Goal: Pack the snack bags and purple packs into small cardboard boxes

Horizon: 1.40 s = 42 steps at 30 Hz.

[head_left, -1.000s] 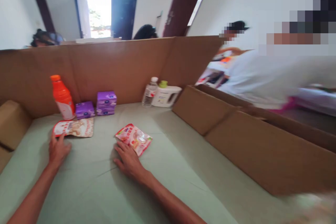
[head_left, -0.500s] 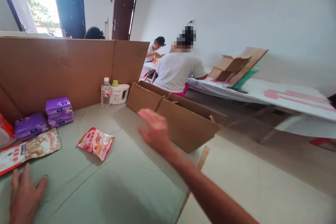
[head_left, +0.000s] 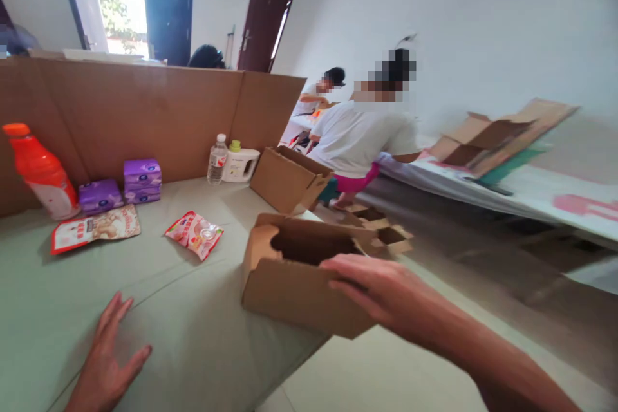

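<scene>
The near cardboard box (head_left: 294, 290) has just come away from the far box (head_left: 282, 180) to the table's (head_left: 193, 335) near right edge, seemingly putting its open top within easier reach. The right hand (head_left: 386, 286) pinches its near wall; the left hand (head_left: 103, 360) spreads, holding nothing. Shadow hides any contents.

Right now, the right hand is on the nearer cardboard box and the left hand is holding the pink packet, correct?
Not quite: the head view shows the left hand open and empty; the packet lies apart on the table. The right hand is on the box.
</scene>
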Motion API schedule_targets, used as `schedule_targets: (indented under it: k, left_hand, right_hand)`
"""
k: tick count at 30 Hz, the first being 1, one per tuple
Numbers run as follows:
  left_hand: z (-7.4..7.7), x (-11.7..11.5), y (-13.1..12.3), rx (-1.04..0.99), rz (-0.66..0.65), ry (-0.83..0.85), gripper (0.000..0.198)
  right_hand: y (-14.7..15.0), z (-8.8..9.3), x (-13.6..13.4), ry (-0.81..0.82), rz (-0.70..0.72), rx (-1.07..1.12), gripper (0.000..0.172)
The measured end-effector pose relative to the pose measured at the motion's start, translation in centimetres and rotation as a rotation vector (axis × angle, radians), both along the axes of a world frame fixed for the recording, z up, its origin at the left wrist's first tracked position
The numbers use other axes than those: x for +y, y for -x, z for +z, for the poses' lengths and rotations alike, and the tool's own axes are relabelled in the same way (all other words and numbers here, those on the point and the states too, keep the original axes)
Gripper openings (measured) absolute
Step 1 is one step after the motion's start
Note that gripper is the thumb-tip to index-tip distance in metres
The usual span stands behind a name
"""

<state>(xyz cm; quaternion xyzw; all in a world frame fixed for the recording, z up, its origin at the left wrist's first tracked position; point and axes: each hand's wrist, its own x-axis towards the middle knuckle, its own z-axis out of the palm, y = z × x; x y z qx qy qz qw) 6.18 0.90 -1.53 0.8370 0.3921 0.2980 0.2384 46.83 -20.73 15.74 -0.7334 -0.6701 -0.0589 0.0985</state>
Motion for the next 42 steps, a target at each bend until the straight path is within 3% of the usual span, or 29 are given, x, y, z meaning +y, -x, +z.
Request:
schedule_targets:
  k: [4, 7, 10, 13, 17, 20, 22, 24, 27, 30, 33, 37, 42]
  left_hand:
    - [4.2, -4.6, 1.8, -0.036, -0.213, 0.121, 0.109]
    - [5.8, -6.4, 3.9, -0.136, -0.195, 0.287, 0.13]
    - [6.3, -6.9, 6.5, -0.208, -0.089, 0.369, 0.134]
    - [6.6, -6.7, 8.2, -0.176, -0.078, 0.358, 0.129]
    - [6.9, -5.6, 9.0, -0.131, -0.121, 0.317, 0.125]
    - [7.1, -3.7, 9.9, -0.108, -0.082, 0.255, 0.12]
    - [7.1, -2.3, 10.7, -0.085, -0.039, 0.226, 0.118]
    - [7.2, -1.2, 11.3, -0.053, -0.014, 0.214, 0.115]
    - [7.1, -0.5, 11.6, -0.017, -0.007, 0.179, 0.107]
    - [6.9, -0.8, 11.4, -0.002, -0.002, 0.166, 0.104]
    - [7.4, -1.2, 11.3, 0.046, 0.033, 0.195, 0.103]
    - [8.1, -1.5, 11.6, 0.085, 0.041, 0.269, 0.107]
    - [6.8, -1.1, 11.6, 0.04, 0.034, 0.274, 0.113]
  right_hand:
    - [10.5, 1.6, 1.9, -0.063, 0.415, 0.047, 0.027]
    - [16.9, 2.1, 4.5, -0.038, 0.671, 0.076, 0.027]
    - [20.6, 1.7, 6.4, 0.011, 0.845, 0.066, 0.025]
    - [21.7, 1.0, 6.9, 0.019, 0.824, 0.067, 0.023]
    - [19.9, 1.5, 6.2, -0.042, 0.683, 0.109, 0.012]
    - [16.6, 2.4, 6.0, -0.146, 0.589, 0.218, 0.033]
    - [13.7, 2.2, 6.9, -0.205, 0.464, 0.31, 0.036]
    - [10.5, 0.7, 9.1, -0.164, 0.264, 0.406, 0.034]
    - [6.1, -3.7, 14.6, 0.064, -0.007, 0.539, 0.035]
    - [3.5, -8.6, 20.8, 0.133, -0.107, 0.553, 0.041]
    - [2.8, -12.0, 25.2, 0.158, -0.146, 0.545, 0.046]
    - [3.1, -14.1, 27.0, 0.207, -0.093, 0.548, 0.032]
    - [3.3, -13.9, 27.1, 0.115, -0.019, 0.454, 0.028]
